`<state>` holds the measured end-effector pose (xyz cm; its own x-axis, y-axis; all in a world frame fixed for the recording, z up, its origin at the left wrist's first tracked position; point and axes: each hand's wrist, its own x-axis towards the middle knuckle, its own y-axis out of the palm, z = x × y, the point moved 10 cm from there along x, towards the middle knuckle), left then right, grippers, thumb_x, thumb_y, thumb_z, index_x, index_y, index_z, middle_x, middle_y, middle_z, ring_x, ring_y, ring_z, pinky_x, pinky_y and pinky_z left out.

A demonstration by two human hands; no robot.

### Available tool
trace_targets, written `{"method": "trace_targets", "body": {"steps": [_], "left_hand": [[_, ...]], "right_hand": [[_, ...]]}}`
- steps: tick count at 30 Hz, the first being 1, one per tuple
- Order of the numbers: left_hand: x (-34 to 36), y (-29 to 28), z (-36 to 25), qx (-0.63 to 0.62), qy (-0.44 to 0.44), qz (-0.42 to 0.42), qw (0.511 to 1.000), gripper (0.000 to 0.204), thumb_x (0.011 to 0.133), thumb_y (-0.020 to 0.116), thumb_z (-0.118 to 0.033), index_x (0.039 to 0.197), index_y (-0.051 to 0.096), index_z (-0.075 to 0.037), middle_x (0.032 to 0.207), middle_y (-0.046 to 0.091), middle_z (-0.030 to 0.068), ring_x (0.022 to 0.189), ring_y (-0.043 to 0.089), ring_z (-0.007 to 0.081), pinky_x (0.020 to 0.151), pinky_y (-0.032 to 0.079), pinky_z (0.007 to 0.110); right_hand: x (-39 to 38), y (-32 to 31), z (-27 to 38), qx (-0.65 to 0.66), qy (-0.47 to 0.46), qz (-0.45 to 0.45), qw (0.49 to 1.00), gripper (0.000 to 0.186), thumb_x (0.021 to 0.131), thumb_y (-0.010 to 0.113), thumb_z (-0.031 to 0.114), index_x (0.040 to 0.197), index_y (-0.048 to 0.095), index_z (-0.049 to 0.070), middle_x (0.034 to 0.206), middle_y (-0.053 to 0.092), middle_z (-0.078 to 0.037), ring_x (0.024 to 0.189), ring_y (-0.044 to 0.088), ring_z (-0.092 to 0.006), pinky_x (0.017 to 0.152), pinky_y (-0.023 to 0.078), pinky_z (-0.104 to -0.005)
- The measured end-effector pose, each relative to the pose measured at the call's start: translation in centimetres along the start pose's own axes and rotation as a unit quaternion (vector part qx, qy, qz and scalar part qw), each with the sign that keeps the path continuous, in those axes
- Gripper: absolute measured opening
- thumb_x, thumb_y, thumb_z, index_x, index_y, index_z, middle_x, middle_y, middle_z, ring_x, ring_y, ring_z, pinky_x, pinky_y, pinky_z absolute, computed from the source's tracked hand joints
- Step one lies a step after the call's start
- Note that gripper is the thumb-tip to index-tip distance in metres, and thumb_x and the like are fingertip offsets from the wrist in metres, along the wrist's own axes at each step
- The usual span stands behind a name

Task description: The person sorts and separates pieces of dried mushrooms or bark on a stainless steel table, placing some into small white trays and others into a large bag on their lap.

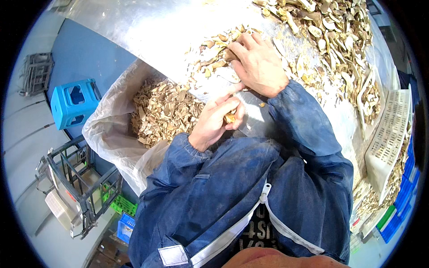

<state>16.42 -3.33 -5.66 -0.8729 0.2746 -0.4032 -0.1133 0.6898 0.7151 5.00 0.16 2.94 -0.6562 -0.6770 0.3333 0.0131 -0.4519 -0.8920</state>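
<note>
My left hand (217, 117) is closed, with yellowish-brown dried mushroom pieces (229, 118) showing between its curled fingers. It is just over the table's near edge, beside a clear plastic-lined bag. Farther up and to the right, my right hand (261, 67) reaches down onto a small scatter of dried mushroom slices (210, 58) on the shiny metal table (129, 22). Its fingers are bent, and a brown slice (229, 55) sits between the index finger and thumb. The bag (111, 127) stands open at the table's left edge, filled with many dried mushroom slices (163, 111).
A large heap of dried mushroom slices (337, 40) covers the table's far right. At the right side a white perforated basket (389, 138) leans beside more slices. On the left stand a blue plastic stool (75, 103) and a dark metal frame cart (82, 178).
</note>
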Motion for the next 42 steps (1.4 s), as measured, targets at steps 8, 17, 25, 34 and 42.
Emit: {"method": "trace_targets", "body": {"steps": [8, 17, 25, 34, 42], "left_hand": [[-1.8, -4.9, -4.3, 0.041, 0.128, -0.134, 0.982, 0.03, 0.1, 0.042, -0.01, 0.127, 0.049, 0.002, 0.073, 0.053, 0.0039, 0.053, 0.045, 0.01, 0.048, 0.035, 0.02], [-1.4, -4.3, -6.8, 0.175, 0.177, -0.141, 0.958, 0.023, 0.1, 0.045, -0.012, 0.111, 0.061, -0.002, 0.072, 0.057, 0.0005, 0.056, 0.05, 0.0054, 0.047, 0.034, 0.018], [-1.4, -4.4, -10.9, 0.246, 0.23, -0.165, 0.927, 0.026, 0.1, 0.047, -0.012, 0.119, 0.061, -0.002, 0.072, 0.054, -0.0019, 0.059, 0.049, 0.0052, 0.048, 0.034, 0.018], [-2.6, -5.8, -15.8, 0.563, 0.284, -0.295, 0.718, 0.017, 0.09, 0.06, -0.009, 0.102, 0.068, -0.001, 0.066, 0.057, 0.0002, 0.058, 0.049, 0.0051, 0.053, 0.04, 0.023], [-0.3, -4.0, -16.6, 0.653, 0.275, -0.261, 0.655, 0.017, 0.086, 0.064, -0.008, 0.102, 0.07, -0.007, 0.067, 0.056, 0.006, 0.056, 0.05, 0.0111, 0.054, 0.04, 0.026]], "right_hand": [[-1.6, -1.8, -0.7, -0.003, -0.027, -0.003, 1.0, 0.02, 0.075, 0.063, 0.007, 0.093, 0.056, 0.005, 0.093, 0.053, -0.008, 0.091, 0.052, -0.0269, 0.079, 0.043, -0.0398], [-3.8, -5.0, -3.5, 0.015, 0.033, -0.059, 0.998, 0.012, 0.076, 0.062, 0.004, 0.088, 0.062, 0.006, 0.082, 0.055, -0.008, 0.082, 0.054, -0.0265, 0.072, 0.042, -0.0399], [-1.9, -1.5, -0.4, 0.033, 0.001, -0.01, 0.999, 0.012, 0.078, 0.06, 0.006, 0.089, 0.065, 0.006, 0.09, 0.056, -0.008, 0.093, 0.053, -0.0249, 0.08, 0.043, -0.0389], [1.0, 1.2, 0.3, -0.064, 0.0, 0.037, 0.997, 0.018, 0.079, 0.061, 0.013, 0.092, 0.06, 0.001, 0.096, 0.056, -0.012, 0.097, 0.053, -0.0273, 0.085, 0.043, -0.041], [0.6, 1.6, 0.3, 0.013, 0.001, 0.054, 0.998, 0.022, 0.075, 0.062, 0.01, 0.094, 0.052, 0.002, 0.094, 0.054, -0.013, 0.095, 0.053, -0.0292, 0.084, 0.041, -0.0427]]}}
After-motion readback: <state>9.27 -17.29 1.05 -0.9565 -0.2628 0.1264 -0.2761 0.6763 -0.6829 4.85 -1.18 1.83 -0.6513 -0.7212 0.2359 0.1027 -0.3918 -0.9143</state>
